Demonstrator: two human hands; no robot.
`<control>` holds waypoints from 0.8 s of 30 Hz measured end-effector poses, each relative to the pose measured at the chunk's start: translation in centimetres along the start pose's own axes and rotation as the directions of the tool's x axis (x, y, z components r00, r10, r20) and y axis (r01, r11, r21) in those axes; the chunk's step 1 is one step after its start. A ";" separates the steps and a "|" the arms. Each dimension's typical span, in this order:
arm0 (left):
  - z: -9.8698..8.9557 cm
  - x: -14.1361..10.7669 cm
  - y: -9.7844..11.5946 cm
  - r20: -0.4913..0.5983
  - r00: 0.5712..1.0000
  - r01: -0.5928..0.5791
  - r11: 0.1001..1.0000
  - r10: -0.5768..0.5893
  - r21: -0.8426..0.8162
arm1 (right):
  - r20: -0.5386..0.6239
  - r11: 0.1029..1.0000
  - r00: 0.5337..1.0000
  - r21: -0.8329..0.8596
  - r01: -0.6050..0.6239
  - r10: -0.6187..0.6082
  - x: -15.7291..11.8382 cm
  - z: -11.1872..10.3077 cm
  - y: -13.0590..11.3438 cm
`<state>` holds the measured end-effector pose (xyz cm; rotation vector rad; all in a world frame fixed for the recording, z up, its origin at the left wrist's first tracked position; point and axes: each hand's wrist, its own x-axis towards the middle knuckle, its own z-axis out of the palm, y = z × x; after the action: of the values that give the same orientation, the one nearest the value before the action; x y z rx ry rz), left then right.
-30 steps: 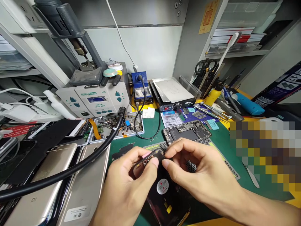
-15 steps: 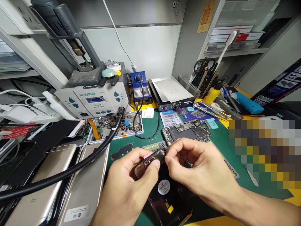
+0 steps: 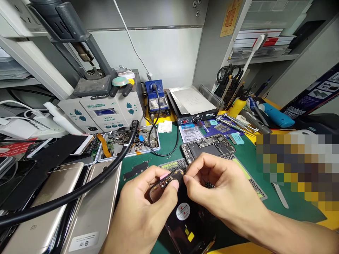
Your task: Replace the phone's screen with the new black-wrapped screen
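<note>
A phone screen (image 3: 178,231) is tilted in front of me with its dark back up, bearing a round white sticker and yellow patches. My left hand (image 3: 148,204) is closed around its upper end, the thumb pressed beside a small component strip on the edge. At the screen's top right corner my right hand (image 3: 219,190) pinches thumb and forefinger together; whatever lies between those fingertips is too small to make out. Just behind, an opened phone body (image 3: 209,150) with exposed circuit board and battery lies on a perforated mat (image 3: 174,164).
On the left stand a hot air station (image 3: 106,113) with a thick black hose (image 3: 79,194), several phones and a tray of boards (image 3: 156,144). Behind are a soldering station (image 3: 155,95) and a heating plate (image 3: 193,102). Tweezers (image 3: 235,123) and a metal spatula (image 3: 280,195) lie right.
Both hands keep nearly the same hold on the screen. The whole view has shifted slightly, and the right fingertips remain at the screen's corner.
</note>
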<state>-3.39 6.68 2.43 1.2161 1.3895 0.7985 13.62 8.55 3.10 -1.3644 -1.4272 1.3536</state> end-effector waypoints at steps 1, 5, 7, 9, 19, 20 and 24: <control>0.0 0.0 0.0 -0.003 1.000 0.002 1.000 -0.002 0.001 | 0.002 1.000 1.000 0.005 0.002 -0.002 0.0 0.0 0.0; 0.1 0.1 0.0 -0.014 1.000 -0.009 1.000 0.009 0.013 | -0.009 1.000 1.000 0.017 0.013 -0.013 -0.2 -0.1 0.1; 0.1 0.1 0.0 -0.015 1.000 -0.013 1.000 0.013 0.016 | -0.011 1.000 1.000 0.009 0.012 -0.012 -0.2 -0.1 0.0; 0.1 0.1 0.1 -0.016 1.000 -0.012 1.000 0.012 0.014 | -0.004 1.000 1.000 0.003 0.002 -0.002 -0.1 0.0 0.0; 0.2 0.2 0.1 -0.052 0.998 0.032 0.999 -0.031 0.036 | 0.179 0.984 0.980 0.140 -0.114 0.088 0.0 -1.0 -0.4; 0.2 0.2 0.3 -0.049 0.998 0.032 0.999 -0.030 0.038 | 0.217 0.978 0.971 0.157 -0.134 0.098 0.1 -1.3 -0.6; 0.2 0.2 1.0 -0.066 0.998 0.010 1.000 -0.008 0.019 | 0.299 0.966 0.949 0.196 -0.166 0.102 0.6 -2.2 -1.0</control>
<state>-2.93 7.10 3.27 1.2074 1.4586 0.8270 15.42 9.66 4.38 -1.1731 -1.3355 1.8030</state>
